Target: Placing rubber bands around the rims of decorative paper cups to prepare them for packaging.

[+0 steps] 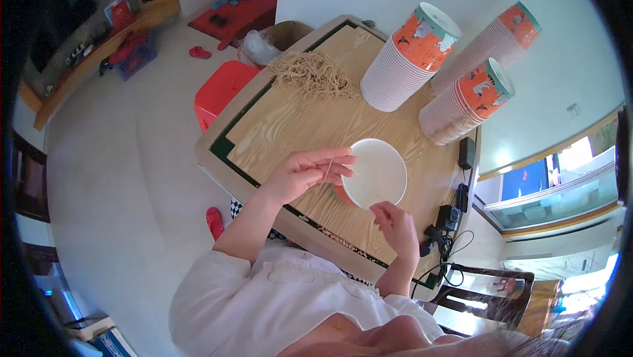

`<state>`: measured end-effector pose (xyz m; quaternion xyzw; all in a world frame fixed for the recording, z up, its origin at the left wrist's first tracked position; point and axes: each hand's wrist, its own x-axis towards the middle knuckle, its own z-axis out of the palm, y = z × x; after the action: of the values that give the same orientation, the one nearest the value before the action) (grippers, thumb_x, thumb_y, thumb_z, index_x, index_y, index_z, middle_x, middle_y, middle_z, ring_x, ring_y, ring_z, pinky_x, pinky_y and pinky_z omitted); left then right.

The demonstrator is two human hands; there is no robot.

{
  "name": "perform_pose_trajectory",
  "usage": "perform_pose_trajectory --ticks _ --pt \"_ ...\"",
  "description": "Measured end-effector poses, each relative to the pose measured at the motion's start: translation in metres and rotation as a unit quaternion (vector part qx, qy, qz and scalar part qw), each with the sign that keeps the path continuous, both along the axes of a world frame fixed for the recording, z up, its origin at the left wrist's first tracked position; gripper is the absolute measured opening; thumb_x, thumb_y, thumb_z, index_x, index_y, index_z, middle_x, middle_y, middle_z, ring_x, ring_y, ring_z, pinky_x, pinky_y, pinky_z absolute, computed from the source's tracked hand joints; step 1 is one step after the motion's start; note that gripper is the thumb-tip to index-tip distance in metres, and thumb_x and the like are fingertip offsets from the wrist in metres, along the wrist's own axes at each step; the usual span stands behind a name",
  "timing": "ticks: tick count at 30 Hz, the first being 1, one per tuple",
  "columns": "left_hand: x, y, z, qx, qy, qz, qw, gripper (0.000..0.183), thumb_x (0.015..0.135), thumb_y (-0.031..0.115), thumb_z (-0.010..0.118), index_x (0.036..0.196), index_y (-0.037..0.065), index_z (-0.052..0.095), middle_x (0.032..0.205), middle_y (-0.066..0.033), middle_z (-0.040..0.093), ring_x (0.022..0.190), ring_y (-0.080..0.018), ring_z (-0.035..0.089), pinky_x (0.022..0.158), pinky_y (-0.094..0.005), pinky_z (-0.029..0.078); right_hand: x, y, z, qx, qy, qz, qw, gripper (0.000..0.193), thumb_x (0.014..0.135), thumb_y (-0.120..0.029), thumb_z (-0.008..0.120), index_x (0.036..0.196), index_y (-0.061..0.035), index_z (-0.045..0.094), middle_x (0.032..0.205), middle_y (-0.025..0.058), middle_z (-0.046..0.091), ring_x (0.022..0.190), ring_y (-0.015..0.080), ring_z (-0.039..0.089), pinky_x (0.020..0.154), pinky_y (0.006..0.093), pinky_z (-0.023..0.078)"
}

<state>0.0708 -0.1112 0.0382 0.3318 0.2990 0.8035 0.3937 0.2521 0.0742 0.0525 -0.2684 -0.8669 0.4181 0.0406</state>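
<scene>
A white-lined paper tub stands on the wooden table, its open mouth facing me and a bit of orange side showing low on its left. My left hand is at the tub's left rim, fingers stretched across the edge; a thin pale band runs over them near the thumb. By the lower right rim is my right hand, its fingers curled and pressed together; what they hold, if anything, is hidden. Farther back on the table lies a tangled heap of thin tan strands, apart from both hands.
Three tall stacks of paper tubs, an orange-printed one, another and a third, stand at the back right. Black adapters and cables line the right edge. A red stool and a cardboard box stand left of the table.
</scene>
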Motion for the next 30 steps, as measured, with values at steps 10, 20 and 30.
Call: perform_pose_trajectory --ticks 10,20,30 --pt "0.037 -0.003 -0.007 -0.153 0.017 0.12 0.981 0.02 0.087 -0.002 0.054 0.105 -0.003 0.063 0.1 -0.0126 0.065 0.084 -0.0172 0.065 0.073 -0.025 0.052 -0.001 -0.036 0.004 0.008 0.153 0.069 0.986 0.013 0.08 -0.004 0.063 0.09 0.0011 0.058 0.076 0.0092 0.061 0.071 0.0129 0.059 0.066 0.0252 0.047" --pt "0.067 0.001 -0.015 -0.224 0.23 0.24 0.916 0.01 0.082 0.005 0.065 0.09 0.0 0.068 0.082 -0.0056 0.067 0.072 -0.0076 0.06 0.062 -0.0203 0.047 -0.002 -0.06 -0.033 -0.103 0.271 -0.002 0.957 0.02 0.075 0.005 0.067 0.092 0.0018 0.057 0.092 0.0064 0.058 0.086 0.0143 0.056 0.079 0.0258 0.045" --pt "0.059 -0.013 -0.033 -0.233 0.266 0.235 0.905 0.012 0.08 0.007 0.066 0.092 0.004 0.067 0.084 -0.0058 0.063 0.074 -0.0114 0.059 0.062 -0.0229 0.046 -0.006 -0.044 -0.015 0.073 0.27 0.0 0.96 0.011 0.076 0.009 0.06 0.085 0.0018 0.06 0.079 0.0053 0.058 0.074 0.0118 0.054 0.069 0.0229 0.043"
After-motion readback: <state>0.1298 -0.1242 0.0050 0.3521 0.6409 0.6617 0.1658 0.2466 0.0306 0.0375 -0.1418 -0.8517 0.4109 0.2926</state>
